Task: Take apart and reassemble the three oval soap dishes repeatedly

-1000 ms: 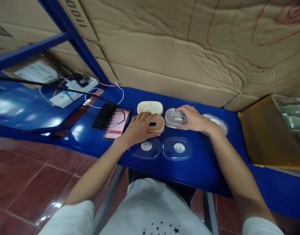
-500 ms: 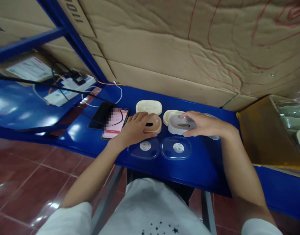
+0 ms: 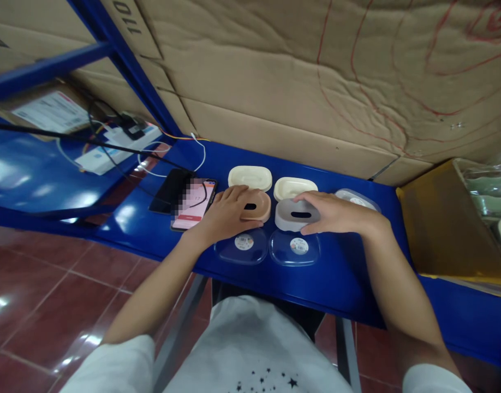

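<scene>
My left hand [image 3: 230, 212] is wrapped over the left side of a peach oval soap dish tray [image 3: 261, 203] with a slot in its middle. Fingers of my right hand [image 3: 322, 213] close round the right end of a grey slotted soap dish tray [image 3: 287, 214]. Behind the peach piece lies a cream oval base [image 3: 249, 176]. A second cream base [image 3: 289, 186] sits behind the grey piece, which covers part of its front. Two clear plastic lids with round stickers, a left lid [image 3: 250, 254] and a right lid [image 3: 281, 255], lie in front.
Another clear lid [image 3: 367, 203] lies right, partly behind my right hand. A phone [image 3: 193, 210] is at the left of the blue table [image 3: 340, 278]. A cardboard box [image 3: 451, 224] of wrapped pieces stands right. Behind are cardboard sheets [image 3: 283, 93]; cables and a power strip [image 3: 111, 150] are left.
My right hand has lifted the grey tray off the cream base behind it and brought it nearer, to beside the peach tray. My left hand stays on the peach tray.
</scene>
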`<move>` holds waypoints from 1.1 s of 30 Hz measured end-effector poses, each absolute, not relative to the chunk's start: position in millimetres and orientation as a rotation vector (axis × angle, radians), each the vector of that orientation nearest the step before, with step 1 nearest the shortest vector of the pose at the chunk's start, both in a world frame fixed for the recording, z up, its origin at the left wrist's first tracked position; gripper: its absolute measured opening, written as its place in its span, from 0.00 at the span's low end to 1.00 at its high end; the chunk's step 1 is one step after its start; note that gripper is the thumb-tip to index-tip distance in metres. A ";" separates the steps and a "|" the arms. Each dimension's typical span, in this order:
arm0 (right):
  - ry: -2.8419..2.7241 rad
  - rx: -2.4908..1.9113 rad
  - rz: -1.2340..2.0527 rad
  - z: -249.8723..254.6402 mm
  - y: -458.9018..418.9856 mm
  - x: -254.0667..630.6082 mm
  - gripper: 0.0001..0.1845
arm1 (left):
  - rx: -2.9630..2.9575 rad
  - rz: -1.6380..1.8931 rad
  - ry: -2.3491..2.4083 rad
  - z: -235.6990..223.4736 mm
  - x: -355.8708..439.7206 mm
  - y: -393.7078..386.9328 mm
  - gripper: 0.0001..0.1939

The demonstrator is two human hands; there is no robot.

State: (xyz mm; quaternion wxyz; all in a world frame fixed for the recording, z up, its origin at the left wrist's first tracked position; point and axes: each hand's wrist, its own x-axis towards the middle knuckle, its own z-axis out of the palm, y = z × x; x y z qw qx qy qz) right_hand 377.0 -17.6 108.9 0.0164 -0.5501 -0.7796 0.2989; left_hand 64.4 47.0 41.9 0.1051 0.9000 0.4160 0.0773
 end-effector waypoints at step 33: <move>-2.247 -2.220 0.735 88.9 -30.1 438.6 0.61 | 2.885 0.183 0.660 53.4 107.2 61.1 0.29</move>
